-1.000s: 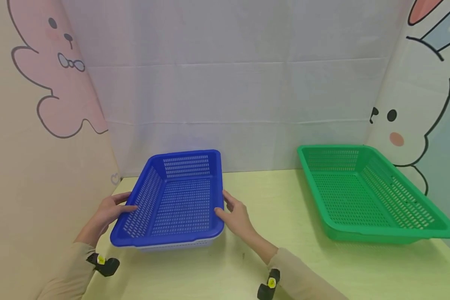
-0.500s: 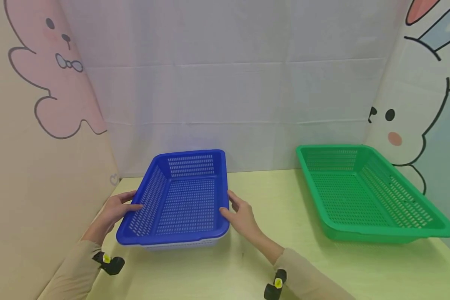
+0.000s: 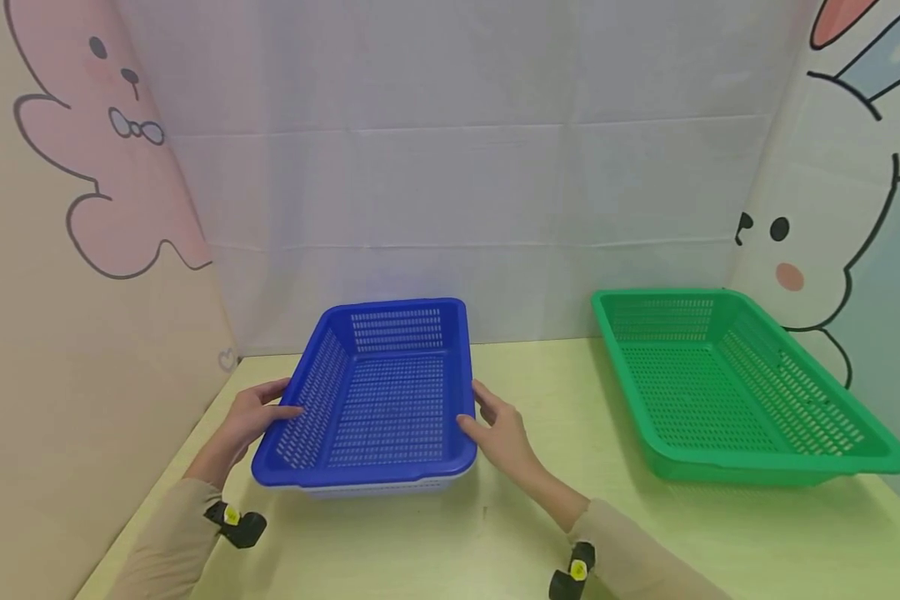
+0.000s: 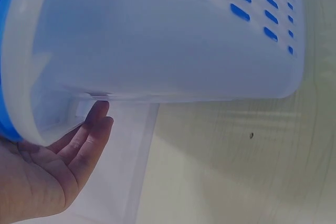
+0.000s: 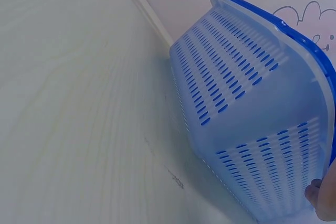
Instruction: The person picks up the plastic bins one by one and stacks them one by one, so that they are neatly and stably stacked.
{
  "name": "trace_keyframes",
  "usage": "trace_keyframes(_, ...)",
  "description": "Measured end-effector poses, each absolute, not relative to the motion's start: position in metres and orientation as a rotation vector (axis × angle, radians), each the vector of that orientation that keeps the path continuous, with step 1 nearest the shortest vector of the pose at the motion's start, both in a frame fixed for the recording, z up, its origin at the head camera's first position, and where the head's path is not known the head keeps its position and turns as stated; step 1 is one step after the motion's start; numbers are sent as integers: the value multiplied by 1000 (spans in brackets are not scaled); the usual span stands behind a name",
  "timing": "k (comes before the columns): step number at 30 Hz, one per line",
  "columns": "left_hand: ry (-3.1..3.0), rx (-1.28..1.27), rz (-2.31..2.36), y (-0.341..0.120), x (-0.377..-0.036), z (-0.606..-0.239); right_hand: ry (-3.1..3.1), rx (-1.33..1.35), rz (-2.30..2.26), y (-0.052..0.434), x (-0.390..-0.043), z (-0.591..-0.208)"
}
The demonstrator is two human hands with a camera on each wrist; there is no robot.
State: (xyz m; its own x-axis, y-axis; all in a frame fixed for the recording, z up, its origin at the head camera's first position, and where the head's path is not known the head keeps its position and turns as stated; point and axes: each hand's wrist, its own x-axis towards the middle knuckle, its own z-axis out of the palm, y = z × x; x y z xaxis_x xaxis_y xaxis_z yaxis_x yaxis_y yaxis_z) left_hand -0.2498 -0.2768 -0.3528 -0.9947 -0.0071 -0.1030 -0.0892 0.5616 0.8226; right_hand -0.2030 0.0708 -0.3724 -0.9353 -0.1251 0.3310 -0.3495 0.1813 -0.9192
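Observation:
A blue plastic basket [image 3: 393, 408] with slotted walls sits nested in a white basket [image 4: 157, 40], left of the table's middle. Only a thin strip of the white one shows below the blue rim in the head view. My left hand [image 3: 251, 417] holds the left side, thumb over the blue rim and fingers beneath the rims. On the right side my right hand [image 3: 504, 437] grips the rim, its thumb on top and its fingers against the outside. From the right wrist, the white basket's outer walls are seen close to the tabletop; part of the right hand is cut off there.
A larger green basket [image 3: 712, 400] stands to the right on the pale yellow table [image 3: 487, 533]. A white sheet [image 3: 450, 183] hangs behind the table. Side walls with cartoon animals border it left and right.
Both hands have moved the nested blue and white baskets steadily to the right, keeping the same hold. The green basket has stayed in place.

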Motion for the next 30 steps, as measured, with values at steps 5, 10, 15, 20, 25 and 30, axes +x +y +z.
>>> trace_keyframes(5, 2683, -85, 1455, -271, -251, -354, -2292, 431, 1827, 75, -193, -360)
trace_keyframes(10, 2665, -101, 1476, -266, -251, -355, -2279, 415, 1826, 79, -195, -364)
trace_keyframes(15, 2663, -98, 1475, -266, -251, -356, -2247, 429, 1838, 82, -206, -382)
trace_keyframes(20, 2666, 3, 1433, -268, -251, -355, -2281, 398, 1845, 86, -212, -393)
trace_keyframes(25, 2719, 62, 1280, -267, -250, -343, -2410, 415, 1732, 96, -212, -383)
trace_keyframes(30, 2836, 36, 1251, -256, -248, -319, -2524, 444, 1577, 116, -213, -368)
